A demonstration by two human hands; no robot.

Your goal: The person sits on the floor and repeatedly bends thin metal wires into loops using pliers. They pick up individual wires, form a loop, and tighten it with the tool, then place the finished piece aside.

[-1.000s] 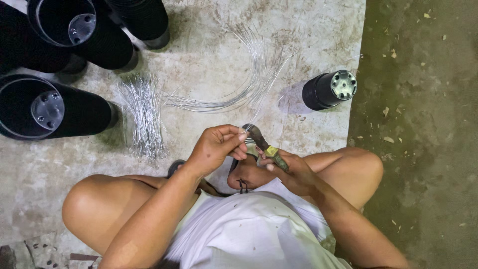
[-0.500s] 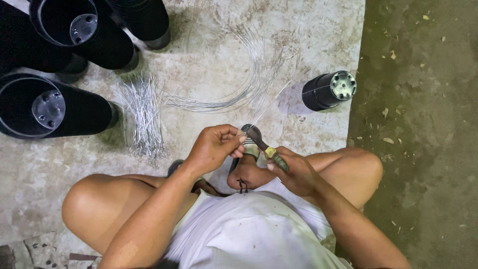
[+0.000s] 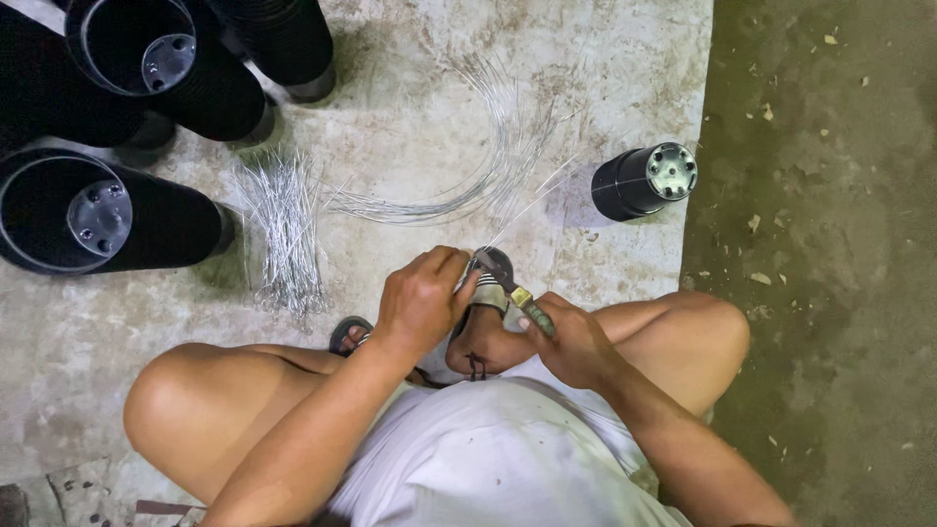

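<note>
Right-hand grip: right hand [image 3: 576, 342] is closing around the handles of grey metal pliers with a yellow mark on the handle [image 3: 508, 283], fingers wrapped tight.
Left-hand grip: left hand [image 3: 422, 298] is curling shut just to the left of the plier head, fingertips pinching what looks like a thin silvery steel wire [image 3: 522, 210]; the pinch point itself is hidden under the fingers.
Plier axis: pliers are lying on a diagonal, nose pointing up and left away from the right-hand grip, handles running down and right into the palm.
Wire from the grip: wire is leaving the plier nose and running up and right, away from both hands, towards the loose curved bundle of long silver wires [image 3: 468, 171] lying on the concrete floor [image 3: 390, 107].
Nearer hand: left hand is sitting closer to the wire's worked end; right hand is staying behind the tool.
Left of the grip: heap of short cut silver wire pieces [image 3: 283, 229] is lying well apart, up and left of the left hand.
Right of the grip: small black plastic pot lying on its side [image 3: 644, 181] is resting up and right, apart from the hands.
Far left: large black plastic pots [image 3: 98, 210] are lying tipped over, mouths facing the camera.
Below the grip: bare knees are framing both hands, with a sandalled foot [image 3: 483, 342] under them.
</note>
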